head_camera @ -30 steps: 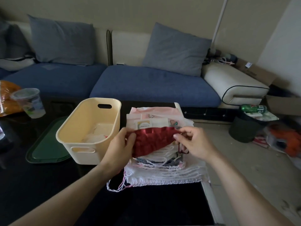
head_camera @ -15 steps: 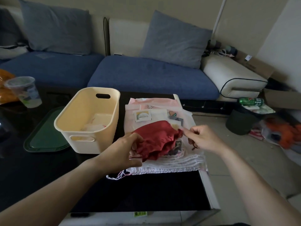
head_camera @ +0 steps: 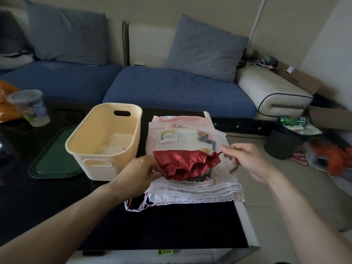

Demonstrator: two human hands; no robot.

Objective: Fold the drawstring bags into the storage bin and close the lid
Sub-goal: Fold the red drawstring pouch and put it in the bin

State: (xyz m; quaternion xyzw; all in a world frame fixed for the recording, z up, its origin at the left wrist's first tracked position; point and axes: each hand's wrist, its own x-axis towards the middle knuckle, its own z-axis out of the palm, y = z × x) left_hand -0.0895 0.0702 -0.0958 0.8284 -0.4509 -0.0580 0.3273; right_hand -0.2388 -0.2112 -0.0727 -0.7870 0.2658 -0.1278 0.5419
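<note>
1. Since the earlier frames, your right hand [head_camera: 245, 161] has drawn out to the right, stretching the red drawstring bag [head_camera: 185, 163] wider across the pile, and your view has dipped slightly lower over the counter [head_camera: 171, 225].
2. Your left hand [head_camera: 141, 173] grips the red bag's left end, fingers curled round the bunched fabric near its gathered mouth.
3. Your right hand pinches the bag's right corner between thumb and fingertips; a thin cord seems to hang below it, though it is blurred.
4. That red bag lies on top of the stack of drawstring bags [head_camera: 194, 191], white and pink ones lying flat on the counter just right of the storage bin [head_camera: 106, 141].
5. Cream and open-topped, the storage bin holds some pale fabric at its bottom, so I judge the task to be at an early stage.
6. A green lid [head_camera: 53, 159] lies flat on the counter, to the left of the bin and partly behind it, not yet fitted.
7. I judge the step in hand to be smoothing and folding the red bag. Next, bring its two ends together into a compact fold, then carry it left and lower it into the bin.
8. Readable writing is scarce: a green can [head_camera: 293, 120] atop a dark waste bin [head_camera: 282, 143] on the floor shows the letters "ein". Small labels on the bags, one with a strawberry picture, are too small to read.
</note>
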